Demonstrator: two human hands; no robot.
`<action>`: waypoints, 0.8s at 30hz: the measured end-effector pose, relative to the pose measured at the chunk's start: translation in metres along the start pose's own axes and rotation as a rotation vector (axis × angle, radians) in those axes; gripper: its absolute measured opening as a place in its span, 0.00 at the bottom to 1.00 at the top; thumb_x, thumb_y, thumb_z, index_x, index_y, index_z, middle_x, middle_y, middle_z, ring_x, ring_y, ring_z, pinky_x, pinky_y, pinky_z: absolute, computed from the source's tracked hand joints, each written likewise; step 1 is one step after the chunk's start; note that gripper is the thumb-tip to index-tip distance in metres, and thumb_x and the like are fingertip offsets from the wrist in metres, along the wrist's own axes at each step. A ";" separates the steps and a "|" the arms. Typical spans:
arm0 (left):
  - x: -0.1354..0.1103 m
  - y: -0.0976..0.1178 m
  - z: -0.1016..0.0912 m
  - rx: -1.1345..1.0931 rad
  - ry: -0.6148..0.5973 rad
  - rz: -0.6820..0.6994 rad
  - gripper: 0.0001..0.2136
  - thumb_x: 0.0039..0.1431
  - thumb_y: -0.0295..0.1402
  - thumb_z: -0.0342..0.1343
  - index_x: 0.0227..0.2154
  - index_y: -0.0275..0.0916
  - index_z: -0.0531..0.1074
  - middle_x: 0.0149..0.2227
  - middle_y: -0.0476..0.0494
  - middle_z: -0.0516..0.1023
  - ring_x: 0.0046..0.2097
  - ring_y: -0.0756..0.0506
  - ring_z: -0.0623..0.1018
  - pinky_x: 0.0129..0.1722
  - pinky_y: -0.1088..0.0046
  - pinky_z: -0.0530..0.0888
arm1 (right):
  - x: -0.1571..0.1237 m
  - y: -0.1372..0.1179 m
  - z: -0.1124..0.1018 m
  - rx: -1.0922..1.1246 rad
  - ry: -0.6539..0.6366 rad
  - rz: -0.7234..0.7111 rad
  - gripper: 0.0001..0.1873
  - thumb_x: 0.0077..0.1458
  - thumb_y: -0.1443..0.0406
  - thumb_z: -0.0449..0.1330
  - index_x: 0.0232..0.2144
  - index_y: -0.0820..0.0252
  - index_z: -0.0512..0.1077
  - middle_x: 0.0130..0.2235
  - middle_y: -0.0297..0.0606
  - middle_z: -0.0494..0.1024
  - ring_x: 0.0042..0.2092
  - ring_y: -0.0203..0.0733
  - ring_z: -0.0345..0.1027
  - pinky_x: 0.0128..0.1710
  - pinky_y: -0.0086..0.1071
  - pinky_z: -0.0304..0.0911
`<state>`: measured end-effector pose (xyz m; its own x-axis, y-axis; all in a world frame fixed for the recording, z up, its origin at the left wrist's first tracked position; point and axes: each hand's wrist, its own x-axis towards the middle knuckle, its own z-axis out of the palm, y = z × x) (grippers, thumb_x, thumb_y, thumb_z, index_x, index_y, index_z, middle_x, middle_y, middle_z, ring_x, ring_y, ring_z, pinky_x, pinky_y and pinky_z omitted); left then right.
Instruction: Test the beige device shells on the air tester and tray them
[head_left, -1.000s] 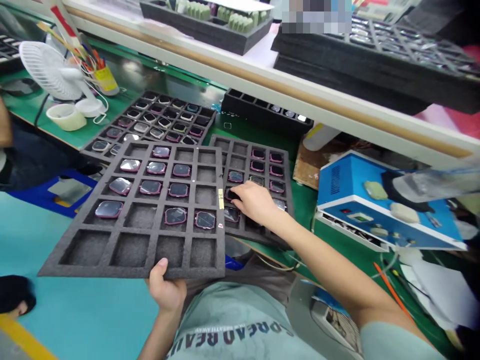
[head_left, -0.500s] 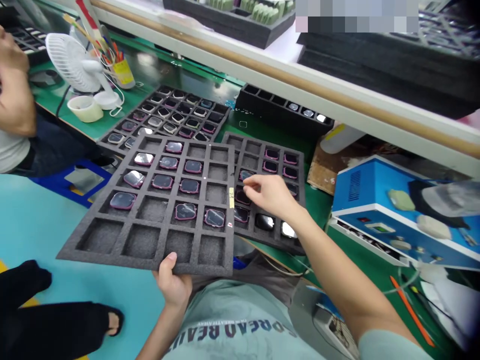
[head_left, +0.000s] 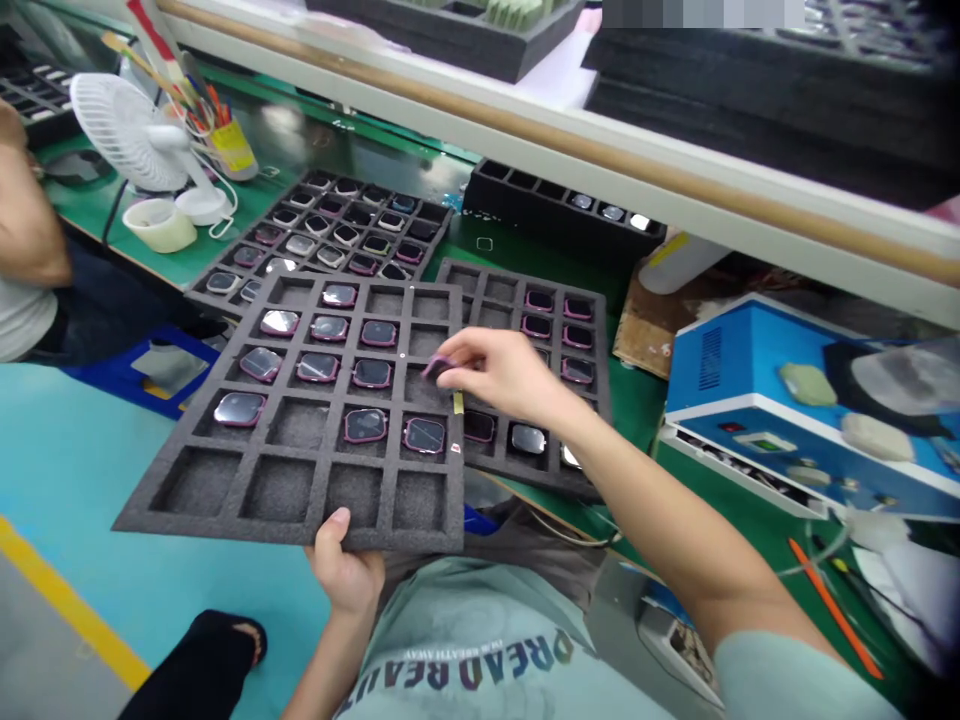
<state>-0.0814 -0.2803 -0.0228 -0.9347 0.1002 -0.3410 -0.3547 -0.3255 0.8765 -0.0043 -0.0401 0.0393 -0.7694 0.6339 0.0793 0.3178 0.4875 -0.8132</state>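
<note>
My left hand [head_left: 343,568] grips the near edge of a grey foam tray [head_left: 225,495] and holds it up level in front of me. Several pink-rimmed square watch cases [head_left: 365,425] lie in its upper pockets; the near row is bare. My right hand [head_left: 504,375] pinches one pink-rimmed watch case [head_left: 437,368] over an empty pocket near the tray's right side. Under that hand a second foam tray [head_left: 495,290] rests on the green bench with more cases in its pockets.
A third foam tray [head_left: 339,230] of cases lies further back on the green bench [head_left: 637,415]. A white desk fan [head_left: 127,135], tape roll and pen cup stand at far left. A blue machine [head_left: 750,390] sits at right. Another person's arm [head_left: 26,215] shows at left. A shelf overhead carries black trays.
My right hand lifted a watch case from the bench tray and carried it left over the tray I hold. The left hand kept its grip.
</note>
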 end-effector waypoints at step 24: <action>0.004 0.010 0.018 0.040 -0.195 0.177 0.20 0.48 0.30 0.57 0.46 0.45 0.78 0.51 0.49 0.82 0.64 0.34 0.75 0.68 0.50 0.71 | -0.058 0.009 -0.020 -0.546 0.255 0.003 0.15 0.69 0.67 0.57 0.52 0.57 0.81 0.47 0.40 0.88 0.47 0.46 0.81 0.51 0.37 0.72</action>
<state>-0.0889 -0.2664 -0.0096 -0.9678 0.2253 -0.1126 -0.1822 -0.3174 0.9306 0.0545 -0.0606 0.0391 -0.6324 0.7267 0.2683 0.6102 0.6807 -0.4053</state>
